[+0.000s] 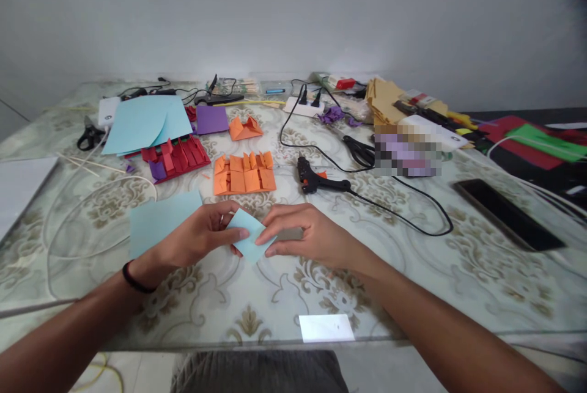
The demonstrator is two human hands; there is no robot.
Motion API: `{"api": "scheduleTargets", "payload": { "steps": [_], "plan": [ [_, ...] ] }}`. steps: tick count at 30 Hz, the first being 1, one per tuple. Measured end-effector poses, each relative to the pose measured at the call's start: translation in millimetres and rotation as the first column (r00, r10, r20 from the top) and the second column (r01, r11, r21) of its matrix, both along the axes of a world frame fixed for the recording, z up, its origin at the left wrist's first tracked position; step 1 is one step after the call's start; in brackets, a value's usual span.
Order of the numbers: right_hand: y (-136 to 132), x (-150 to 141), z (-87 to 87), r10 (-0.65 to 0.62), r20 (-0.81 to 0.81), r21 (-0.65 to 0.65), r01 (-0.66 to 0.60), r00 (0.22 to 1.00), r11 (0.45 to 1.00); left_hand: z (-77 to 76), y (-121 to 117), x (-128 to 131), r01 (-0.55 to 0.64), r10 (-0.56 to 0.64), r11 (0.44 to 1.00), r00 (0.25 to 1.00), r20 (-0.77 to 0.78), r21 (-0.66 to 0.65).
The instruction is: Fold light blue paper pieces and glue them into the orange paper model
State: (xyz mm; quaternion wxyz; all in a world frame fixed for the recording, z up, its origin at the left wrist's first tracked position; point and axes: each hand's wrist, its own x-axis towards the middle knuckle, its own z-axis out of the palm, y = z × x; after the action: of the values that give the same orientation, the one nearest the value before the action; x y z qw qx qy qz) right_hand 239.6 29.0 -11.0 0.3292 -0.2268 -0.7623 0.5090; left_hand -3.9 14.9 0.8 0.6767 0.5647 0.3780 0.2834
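Between my two hands is a small light-blue square of paper (pixel 245 229), turned corner-up above the table. My left hand (pixel 207 229) pinches its left side, thumb on top. At its right corner, the fingers and thumb of my right hand (pixel 298 231) close on the paper. A larger light-blue sheet (pixel 160 216) lies partly under my left forearm. Just beyond my hands sits a joined block of folded orange paper (pixel 245 174), with one separate orange folded piece (pixel 246 128) behind it. A red folded-paper block (pixel 178 159) rests farther left, partly beneath light-blue sheets (pixel 142 121).
A black glue gun (pixel 321 179) lies right of the orange block, its cord looping rightward. Black-handled scissors (pixel 360 151), a power strip (pixel 305 106) and a purple square (pixel 211 120) are farther back. A dark phone (pixel 509 214) lies at right; white cables cross the left.
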Motion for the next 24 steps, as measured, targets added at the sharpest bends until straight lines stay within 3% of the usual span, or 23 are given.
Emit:
{"api": "scheduleTargets", "payload": {
  "steps": [4,10,16,24],
  "plan": [
    [0,-2,-6.0,0.065,-0.001,0.012,-0.065,0.998,0.998,-0.8,-4,3,0.060,-0.059,0.997,0.998,0.018,-0.050],
    [-1,-5,-12.8,0.173,-0.053,-0.094,-0.178,0.983,0.980,-4.3,-6,2,0.056,-0.048,0.992,0.996,0.076,-0.109],
    [3,-2,-6.2,0.038,-0.007,-0.055,-0.038,0.999,0.998,0.5,-4,0,-0.027,0.033,0.999,0.988,0.148,-0.042],
    [1,1,-5.0,0.105,-0.096,-0.100,-0.115,0.990,0.988,0.3,-9,-2,-0.021,0.023,1.000,0.982,0.187,-0.014]
  ]
}}
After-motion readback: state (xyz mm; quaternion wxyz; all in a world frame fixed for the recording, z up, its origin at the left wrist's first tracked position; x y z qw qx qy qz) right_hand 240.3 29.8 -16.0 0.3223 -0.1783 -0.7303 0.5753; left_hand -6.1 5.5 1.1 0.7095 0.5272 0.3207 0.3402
